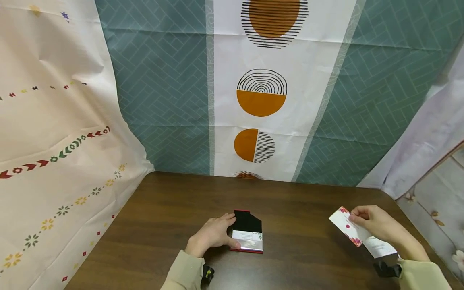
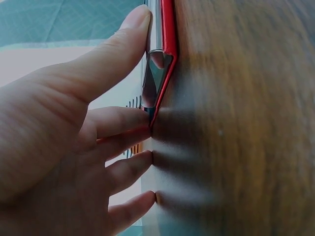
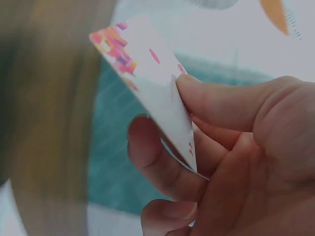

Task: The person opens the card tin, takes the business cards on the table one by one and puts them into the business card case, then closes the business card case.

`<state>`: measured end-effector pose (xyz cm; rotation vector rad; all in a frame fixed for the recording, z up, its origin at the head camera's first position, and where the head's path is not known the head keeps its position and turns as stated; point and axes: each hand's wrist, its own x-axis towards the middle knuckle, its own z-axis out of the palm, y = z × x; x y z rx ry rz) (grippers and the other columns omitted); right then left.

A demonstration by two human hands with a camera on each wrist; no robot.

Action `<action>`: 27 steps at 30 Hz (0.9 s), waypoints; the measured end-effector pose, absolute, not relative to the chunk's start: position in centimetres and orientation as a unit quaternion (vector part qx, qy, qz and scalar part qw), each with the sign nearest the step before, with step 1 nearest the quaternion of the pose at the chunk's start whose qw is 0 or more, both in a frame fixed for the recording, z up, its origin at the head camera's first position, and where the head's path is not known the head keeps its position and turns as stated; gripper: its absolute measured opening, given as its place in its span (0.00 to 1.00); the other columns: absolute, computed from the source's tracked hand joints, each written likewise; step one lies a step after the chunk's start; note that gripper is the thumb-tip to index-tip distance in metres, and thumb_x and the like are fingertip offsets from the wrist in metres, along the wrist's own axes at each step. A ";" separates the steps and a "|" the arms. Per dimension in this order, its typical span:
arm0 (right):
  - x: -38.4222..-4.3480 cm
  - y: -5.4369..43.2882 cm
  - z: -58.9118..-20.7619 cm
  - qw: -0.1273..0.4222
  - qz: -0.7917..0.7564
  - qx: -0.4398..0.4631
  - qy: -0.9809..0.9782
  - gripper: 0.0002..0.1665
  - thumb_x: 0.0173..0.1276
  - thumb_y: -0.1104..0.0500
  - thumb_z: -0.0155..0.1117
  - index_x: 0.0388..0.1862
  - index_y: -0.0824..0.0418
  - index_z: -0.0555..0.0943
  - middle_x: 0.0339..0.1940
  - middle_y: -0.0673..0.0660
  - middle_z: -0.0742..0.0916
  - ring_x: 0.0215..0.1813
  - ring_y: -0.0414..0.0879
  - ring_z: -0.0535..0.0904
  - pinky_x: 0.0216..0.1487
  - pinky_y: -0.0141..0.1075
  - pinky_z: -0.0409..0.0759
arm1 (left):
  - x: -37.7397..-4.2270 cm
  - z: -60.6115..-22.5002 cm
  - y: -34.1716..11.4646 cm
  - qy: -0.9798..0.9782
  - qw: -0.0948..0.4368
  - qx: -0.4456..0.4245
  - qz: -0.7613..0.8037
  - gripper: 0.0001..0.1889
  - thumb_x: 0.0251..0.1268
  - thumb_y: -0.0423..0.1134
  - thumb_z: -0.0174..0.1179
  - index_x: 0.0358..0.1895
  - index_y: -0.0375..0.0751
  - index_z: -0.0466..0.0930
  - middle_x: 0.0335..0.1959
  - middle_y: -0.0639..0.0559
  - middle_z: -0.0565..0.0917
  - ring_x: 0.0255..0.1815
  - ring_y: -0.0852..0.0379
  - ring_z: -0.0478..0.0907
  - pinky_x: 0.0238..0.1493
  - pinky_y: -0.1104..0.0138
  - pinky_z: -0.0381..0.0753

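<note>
An open red business card case (image 1: pixel 248 220) lies on the table, its black-lined lid laid back and a silver metal pocket in front. White printed cards (image 1: pixel 247 235) sit in the pocket. My left hand (image 1: pixel 214 231) holds the case at its left side, thumb on the silver edge (image 2: pixel 155 29) and fingers spread by the lid, fingertips down at the table. My right hand (image 1: pixel 375 221) pinches a white card (image 1: pixel 346 227) with pink and orange flowers and a red dot. In the right wrist view, this card (image 3: pixel 147 64) stands tilted between thumb and fingers, slightly bowed.
Another white card with print (image 1: pixel 380 247) lies under my right hand, partly hidden by the wrist. The dark wooden table (image 1: pixel 174 209) meets a patterned curtain (image 1: pixel 174 100) at the back. Pale cloth (image 1: pixel 65 161) hangs along the left edge.
</note>
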<state>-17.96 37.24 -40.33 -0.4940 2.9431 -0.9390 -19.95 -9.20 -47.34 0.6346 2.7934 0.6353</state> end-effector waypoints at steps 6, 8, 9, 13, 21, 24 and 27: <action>-19.7 32.1 -39.2 0.046 -0.344 -0.208 0.915 0.06 0.72 0.67 0.57 0.36 0.66 0.81 0.26 0.50 0.81 0.26 0.35 0.73 0.26 0.31 0.72 | -20.0 -47.2 -9.2 0.948 0.101 0.216 0.212 0.47 0.47 0.59 0.74 0.69 0.38 0.70 0.72 0.46 0.67 0.73 0.45 0.60 0.69 0.46 0.59; -20.3 30.6 -39.1 0.072 -0.361 -0.228 0.902 0.06 0.72 0.68 0.57 0.37 0.66 0.81 0.27 0.51 0.81 0.28 0.36 0.73 0.26 0.31 0.73 | -20.0 -47.2 -9.1 0.948 0.102 0.215 0.212 0.47 0.47 0.59 0.73 0.69 0.38 0.70 0.72 0.47 0.67 0.73 0.46 0.60 0.69 0.46 0.59; -20.6 29.8 -39.1 0.086 -0.371 -0.234 0.895 0.06 0.71 0.69 0.57 0.37 0.66 0.82 0.27 0.52 0.82 0.28 0.37 0.74 0.27 0.30 0.73 | -20.0 -47.2 -9.1 0.948 0.101 0.215 0.211 0.47 0.47 0.59 0.73 0.69 0.38 0.71 0.72 0.47 0.67 0.73 0.46 0.60 0.69 0.46 0.59; -21.3 27.1 -39.0 0.102 -0.377 -0.244 0.887 0.06 0.68 0.71 0.58 0.38 0.66 0.82 0.27 0.53 0.82 0.29 0.40 0.73 0.28 0.30 0.72 | -19.8 -47.3 -8.9 0.949 0.104 0.213 0.207 0.46 0.47 0.59 0.73 0.69 0.39 0.71 0.72 0.48 0.67 0.73 0.46 0.60 0.69 0.46 0.58; -22.3 23.9 -39.5 0.085 -0.381 -0.249 0.886 0.07 0.66 0.70 0.61 0.40 0.66 0.84 0.28 0.53 0.82 0.31 0.43 0.74 0.32 0.32 0.74 | -19.8 -47.2 -8.8 0.949 0.106 0.210 0.211 0.46 0.47 0.59 0.74 0.69 0.39 0.71 0.72 0.48 0.67 0.73 0.47 0.60 0.69 0.46 0.58; -22.7 22.9 -40.1 0.073 -0.390 -0.242 0.886 0.07 0.66 0.70 0.62 0.41 0.65 0.84 0.29 0.53 0.82 0.32 0.45 0.74 0.32 0.33 0.74 | -19.8 -47.1 -8.9 0.949 0.104 0.209 0.213 0.46 0.47 0.59 0.74 0.69 0.39 0.71 0.72 0.48 0.66 0.73 0.46 0.60 0.69 0.46 0.58; -23.0 22.1 -40.7 0.058 -0.411 -0.223 0.882 0.07 0.66 0.70 0.62 0.41 0.65 0.84 0.29 0.53 0.81 0.33 0.46 0.73 0.32 0.33 0.74 | -19.8 -47.1 -9.1 0.949 0.100 0.209 0.212 0.46 0.47 0.59 0.74 0.69 0.38 0.71 0.72 0.47 0.67 0.73 0.46 0.60 0.69 0.46 0.58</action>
